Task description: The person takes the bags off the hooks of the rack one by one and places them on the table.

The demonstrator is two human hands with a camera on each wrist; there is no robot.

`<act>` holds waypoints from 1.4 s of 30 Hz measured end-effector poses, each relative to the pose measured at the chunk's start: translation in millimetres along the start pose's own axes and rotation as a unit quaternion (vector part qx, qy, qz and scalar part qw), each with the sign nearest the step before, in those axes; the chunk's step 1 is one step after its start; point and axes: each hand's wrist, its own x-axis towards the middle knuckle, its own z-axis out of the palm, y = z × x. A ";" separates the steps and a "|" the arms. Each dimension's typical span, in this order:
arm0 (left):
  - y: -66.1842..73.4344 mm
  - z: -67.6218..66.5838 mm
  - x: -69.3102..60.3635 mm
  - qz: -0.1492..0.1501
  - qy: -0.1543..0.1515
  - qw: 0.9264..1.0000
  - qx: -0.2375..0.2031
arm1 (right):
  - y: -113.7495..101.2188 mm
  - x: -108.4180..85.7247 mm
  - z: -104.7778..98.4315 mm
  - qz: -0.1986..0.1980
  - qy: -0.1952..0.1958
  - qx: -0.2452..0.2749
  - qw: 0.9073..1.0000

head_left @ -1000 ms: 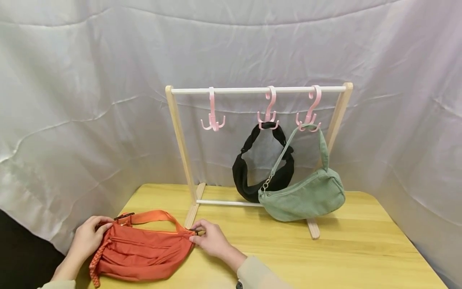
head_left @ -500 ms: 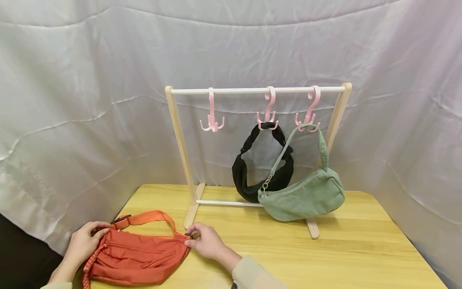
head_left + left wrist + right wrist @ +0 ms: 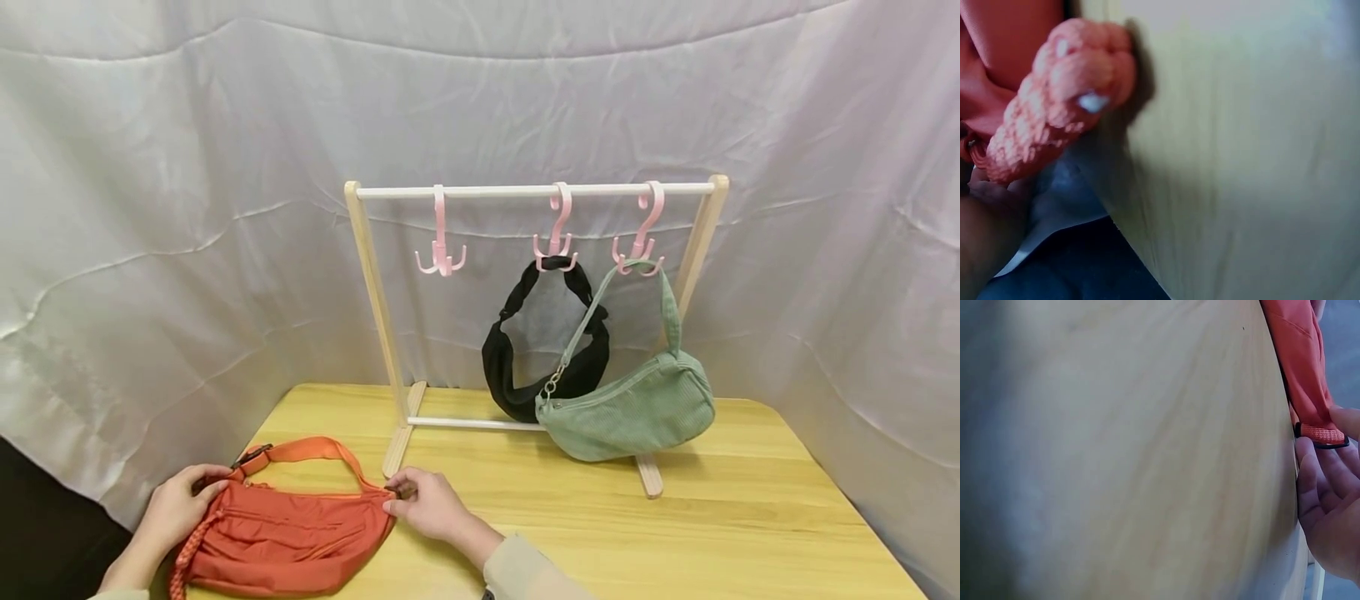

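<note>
An orange-red shoulder bag (image 3: 288, 542) lies at the table's front left, its orange strap (image 3: 307, 449) arching behind it. My left hand (image 3: 176, 507) pinches the bag's upper left corner, where a braided cord (image 3: 191, 550) hangs down. That cord (image 3: 1041, 119) fills much of the left wrist view's upper left. At the other end, my right hand (image 3: 432, 504) holds the bag's right corner between thumb and fingers. The right wrist view shows a black buckle (image 3: 1333, 445) there, with the thumb over the red fabric. Some left fingertips are hidden behind the bag.
Behind the hands stands a wooden rack (image 3: 372, 308) with a white top rail (image 3: 495, 192). Three pink hooks hang from it. The left hook (image 3: 441, 242) carries nothing; the others bear a black bag (image 3: 498, 367) and a green corduroy bag (image 3: 630, 417). Grey curtains surround the yellow table (image 3: 720, 508).
Both hands have shifted slightly left and down over the second, drawing the orange-red bag with them. In the last half second they have hardly moved. The hanging bags stay put.
</note>
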 end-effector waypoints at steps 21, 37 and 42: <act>17.9 -0.9 -10.5 0.028 0.068 0.997 -0.021 | -14.0 -11.1 -11.6 -0.020 0.034 0.043 0.998; 61.9 3.8 -19.6 0.067 0.119 0.986 -0.091 | -24.2 -25.1 -36.5 -0.052 0.089 0.064 0.993; 77.4 4.6 -25.5 0.078 0.120 0.983 -0.113 | -24.1 -32.0 -42.7 -0.057 0.101 0.075 0.990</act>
